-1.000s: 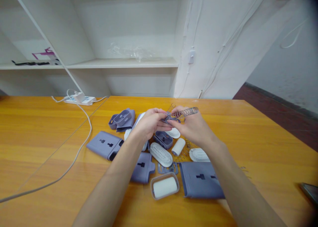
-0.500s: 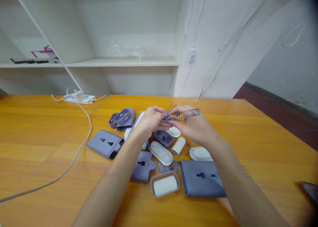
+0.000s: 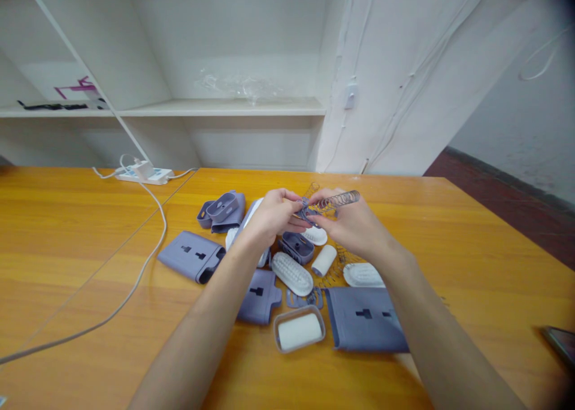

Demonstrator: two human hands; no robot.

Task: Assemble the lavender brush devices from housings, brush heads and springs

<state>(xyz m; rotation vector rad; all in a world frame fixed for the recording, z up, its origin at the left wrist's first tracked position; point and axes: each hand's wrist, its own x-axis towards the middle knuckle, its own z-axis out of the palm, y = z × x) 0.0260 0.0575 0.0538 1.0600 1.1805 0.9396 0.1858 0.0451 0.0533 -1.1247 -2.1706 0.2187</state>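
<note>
My left hand (image 3: pixel 275 215) and my right hand (image 3: pixel 354 221) meet above the middle of the table. Between their fingertips they pinch a small grey-purple plastic part (image 3: pixel 306 211), partly hidden by the fingers. A metal coil spring (image 3: pixel 339 201) extends from it to the right, over my right hand. Another spring (image 3: pixel 311 190) shows just behind the fingers. Below the hands lie a grey-purple oval housing (image 3: pixel 297 247), a white bumpy oval pad (image 3: pixel 292 273) and a white roll (image 3: pixel 324 260). More thin springs (image 3: pixel 335 272) lie loose beside the roll.
Grey-purple flat cases (image 3: pixel 191 256) surround the hands, one (image 3: pixel 366 320) under my right forearm. A clear tray (image 3: pixel 299 329) holds a white block. Another white pad (image 3: pixel 362 275) lies right. A power strip (image 3: pixel 144 173) and cable (image 3: pixel 157 242) are left; a phone-like device (image 3: pixel 559 344) is far right.
The plastic part has turned slightly between my fingertips, and its spring has swung up a little. Both hands keep nearly the same place and grip.
</note>
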